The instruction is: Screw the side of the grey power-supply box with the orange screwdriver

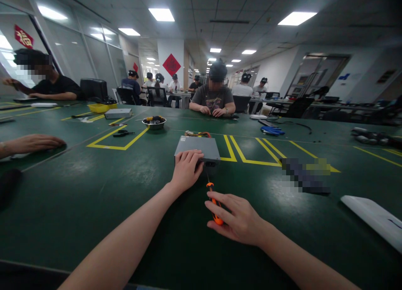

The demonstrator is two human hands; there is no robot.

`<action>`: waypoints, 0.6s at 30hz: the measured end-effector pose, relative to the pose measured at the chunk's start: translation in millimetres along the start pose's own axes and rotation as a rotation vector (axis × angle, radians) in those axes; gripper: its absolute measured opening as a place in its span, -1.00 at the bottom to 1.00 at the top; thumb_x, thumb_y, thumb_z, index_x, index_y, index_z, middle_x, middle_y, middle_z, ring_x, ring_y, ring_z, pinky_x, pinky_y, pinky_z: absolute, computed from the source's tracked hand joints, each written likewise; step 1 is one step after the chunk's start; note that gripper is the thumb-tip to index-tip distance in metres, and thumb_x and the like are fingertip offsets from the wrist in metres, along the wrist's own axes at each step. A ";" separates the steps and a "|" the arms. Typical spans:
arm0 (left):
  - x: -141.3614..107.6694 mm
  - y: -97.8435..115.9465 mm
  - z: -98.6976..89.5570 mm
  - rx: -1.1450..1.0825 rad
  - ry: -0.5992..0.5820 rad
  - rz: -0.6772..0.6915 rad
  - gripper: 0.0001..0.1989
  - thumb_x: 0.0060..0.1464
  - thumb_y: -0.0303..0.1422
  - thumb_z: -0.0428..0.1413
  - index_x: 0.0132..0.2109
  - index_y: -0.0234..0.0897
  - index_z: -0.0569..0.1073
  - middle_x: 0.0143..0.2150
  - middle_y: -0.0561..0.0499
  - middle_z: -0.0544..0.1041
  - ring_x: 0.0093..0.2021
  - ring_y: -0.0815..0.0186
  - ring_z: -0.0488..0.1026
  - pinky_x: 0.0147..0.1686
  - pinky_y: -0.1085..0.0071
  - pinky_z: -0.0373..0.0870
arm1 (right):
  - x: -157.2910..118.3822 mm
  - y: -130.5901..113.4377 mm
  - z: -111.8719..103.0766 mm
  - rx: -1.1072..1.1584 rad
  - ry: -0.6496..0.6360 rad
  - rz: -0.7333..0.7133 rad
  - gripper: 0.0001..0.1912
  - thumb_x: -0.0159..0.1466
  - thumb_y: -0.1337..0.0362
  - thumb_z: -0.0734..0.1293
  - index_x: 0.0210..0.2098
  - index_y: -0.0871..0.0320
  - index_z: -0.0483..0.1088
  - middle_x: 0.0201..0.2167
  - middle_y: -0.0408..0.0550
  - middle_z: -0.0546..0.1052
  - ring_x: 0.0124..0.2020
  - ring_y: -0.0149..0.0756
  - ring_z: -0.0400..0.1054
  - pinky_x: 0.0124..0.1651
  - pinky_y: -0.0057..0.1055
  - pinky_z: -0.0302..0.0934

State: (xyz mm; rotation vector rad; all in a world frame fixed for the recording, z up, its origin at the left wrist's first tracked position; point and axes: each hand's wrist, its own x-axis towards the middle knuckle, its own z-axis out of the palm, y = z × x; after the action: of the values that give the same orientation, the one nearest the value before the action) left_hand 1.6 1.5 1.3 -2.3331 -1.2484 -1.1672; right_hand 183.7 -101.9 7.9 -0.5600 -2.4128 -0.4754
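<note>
A grey metal computer power supply unit (209,145) sits on the green table in front of me, with a bundle of coloured wires (197,134) at its far side. My left hand (187,168) lies over its near left part, fingers on the top and thumb against the near face, gripping it. In my right hand (237,216) is a screwdriver (216,212) with an orange and black handle, held between thumb and fingers. Its thin shaft points up at the unit's near face, close to the socket. Whether the tip touches a screw I cannot tell.
Yellow tape outlines (248,160) mark the table. A metal bowl (154,123) of tools stands at back left, blue gloves (272,131) at back right, and a white object (373,219) at right. A co-worker's hand (34,144) rests at left; another person (213,93) sits opposite.
</note>
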 end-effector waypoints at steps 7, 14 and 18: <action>-0.3 -0.7 2.8 0.002 0.006 -0.004 -0.81 0.11 -0.37 0.01 -0.09 -0.17 0.34 0.01 0.02 0.44 0.03 0.22 0.30 0.01 0.21 0.10 | 1.8 -0.2 0.9 0.019 -0.018 0.018 -0.65 0.27 0.13 0.20 -0.09 0.27 0.32 -0.11 0.21 0.44 -0.16 -0.22 0.40 -0.21 -0.36 0.35; -0.1 -1.0 2.0 0.004 0.001 -0.005 -0.81 0.11 -0.37 0.01 -0.10 -0.17 0.34 0.01 0.03 0.44 0.03 0.23 0.30 0.01 0.21 0.09 | 1.1 -0.5 -6.1 0.057 0.090 -0.025 -0.71 0.22 0.27 0.20 -0.11 0.31 0.30 -0.17 0.21 0.45 -0.20 -0.24 0.40 -0.25 -0.38 0.36; 0.4 -0.1 0.6 -0.002 -0.006 -0.006 -0.82 0.13 -0.37 -0.01 -0.09 -0.18 0.34 0.01 0.02 0.44 0.03 0.23 0.30 0.02 0.21 0.08 | -3.7 2.5 -11.7 0.034 0.122 -0.016 -0.72 0.19 0.30 0.22 -0.14 0.33 0.31 -0.22 0.21 0.46 -0.27 -0.25 0.40 -0.32 -0.38 0.36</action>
State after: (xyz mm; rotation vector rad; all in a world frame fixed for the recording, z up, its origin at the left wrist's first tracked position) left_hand 1.9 2.1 1.1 -2.3381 -1.2574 -1.1651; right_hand 193.2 -106.2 14.8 -0.4835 -2.3057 -0.4616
